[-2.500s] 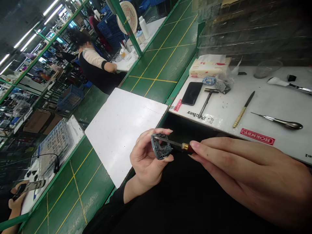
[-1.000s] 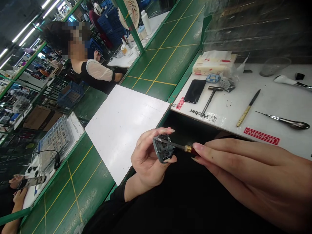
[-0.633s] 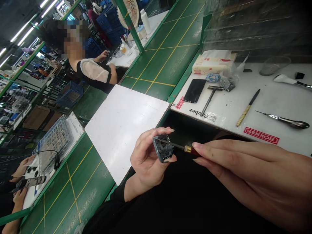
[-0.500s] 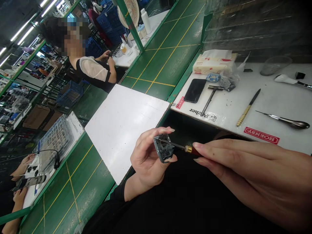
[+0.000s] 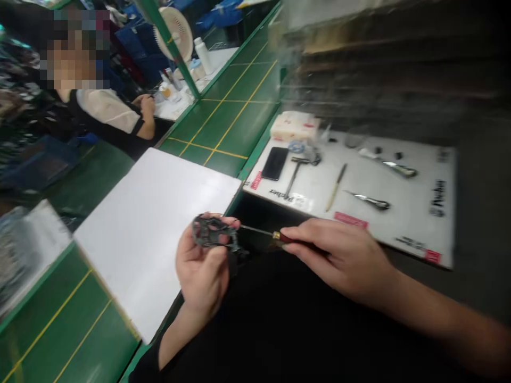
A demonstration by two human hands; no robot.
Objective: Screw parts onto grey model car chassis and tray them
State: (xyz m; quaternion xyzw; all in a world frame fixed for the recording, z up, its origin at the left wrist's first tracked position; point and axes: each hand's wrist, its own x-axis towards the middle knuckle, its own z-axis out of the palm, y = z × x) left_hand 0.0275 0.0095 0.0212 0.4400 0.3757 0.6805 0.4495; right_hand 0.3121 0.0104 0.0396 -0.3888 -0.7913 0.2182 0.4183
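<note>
A long green tabletop (image 5: 223,122) ruled with yellow lines carries a flat white rectangular board (image 5: 147,239) and runs past a green metal post (image 5: 183,77) with a round white fan (image 5: 173,42). Blue plastic crates (image 5: 136,37) sit behind; a blurred dark ribbed panel (image 5: 379,64) rises at right.

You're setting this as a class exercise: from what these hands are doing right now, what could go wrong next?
If the right hand pushes hard, the thin shaft of the red-handled screwdriver might slip off the dark lattice part and jab the left hand, whose fingers sit close by. The part is also held in the air, not rested on the white board, so a fumble might drop it.
</note>
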